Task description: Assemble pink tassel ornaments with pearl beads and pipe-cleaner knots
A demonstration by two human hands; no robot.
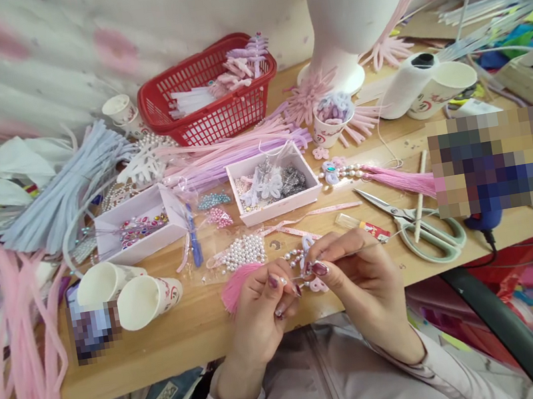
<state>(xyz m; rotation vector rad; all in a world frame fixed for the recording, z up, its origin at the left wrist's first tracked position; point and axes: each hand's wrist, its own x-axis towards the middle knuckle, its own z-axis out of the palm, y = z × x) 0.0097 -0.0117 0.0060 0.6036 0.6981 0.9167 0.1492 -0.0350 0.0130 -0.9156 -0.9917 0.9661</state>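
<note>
My left hand (pixel 259 315) pinches a small pearl bead (pixel 284 281) between thumb and fingertip. Close beside it, my right hand (pixel 366 285) has thumb and index finger pressed together on a beaded ornament with lilac and pink fuzzy loops (pixel 307 244). A thin pale thread (pixel 370 247) runs out past the right fingers; whether part of it is a needle I cannot tell. Behind the left hand lies a pink tassel (pixel 240 286). Just beyond the hands, loose white pearls (pixel 243 252) rest on a clear plastic bag.
Green-handled scissors (pixel 434 237) and a blue glue gun (pixel 484 212), partly blurred, lie right. White boxes of trinkets (pixel 278 208) and gems (pixel 140 246) stand mid-table. Behind is a red basket (pixel 223 115). Paper cups (pixel 144 305) and fuzzy stems (pixel 29 331) are left.
</note>
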